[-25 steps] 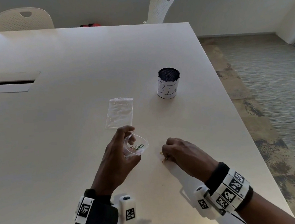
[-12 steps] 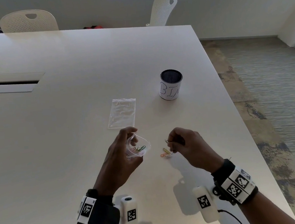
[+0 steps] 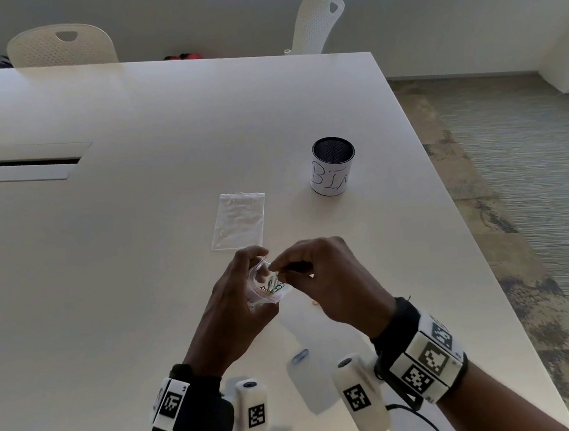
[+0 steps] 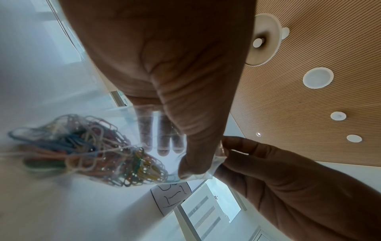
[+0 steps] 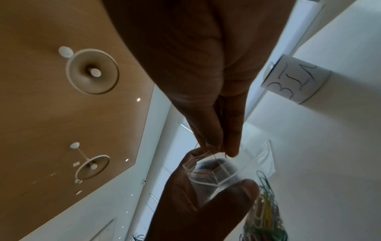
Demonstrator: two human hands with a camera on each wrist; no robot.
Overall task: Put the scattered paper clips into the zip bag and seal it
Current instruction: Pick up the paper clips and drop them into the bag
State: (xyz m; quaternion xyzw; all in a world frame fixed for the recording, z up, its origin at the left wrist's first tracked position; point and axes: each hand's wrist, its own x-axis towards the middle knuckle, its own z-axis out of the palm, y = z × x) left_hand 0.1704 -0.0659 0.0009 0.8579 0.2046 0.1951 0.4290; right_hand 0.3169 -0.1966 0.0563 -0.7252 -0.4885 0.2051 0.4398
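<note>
My left hand (image 3: 252, 273) holds a small clear zip bag (image 3: 268, 287) above the table, thumb and fingers spreading its mouth. In the left wrist view the bag (image 4: 144, 130) hangs full of several coloured paper clips (image 4: 92, 151). My right hand (image 3: 278, 269) pinches a thin paper clip (image 5: 215, 154) between thumb and finger right at the bag's mouth (image 5: 214, 171). An orange clip (image 3: 315, 302) lies on the table under the right hand. A pale blue clip (image 3: 300, 355) lies nearer me, between my wrists.
A second, flat zip bag (image 3: 239, 224) lies just beyond my hands. A white cup marked BIN (image 3: 334, 166) stands to the far right of it. The table's right edge (image 3: 450, 235) drops to carpet. Two chairs stand at the far side.
My right hand rose from the table with a clip and moved left to the bag's mouth. The left hand kept hold of the bag.
</note>
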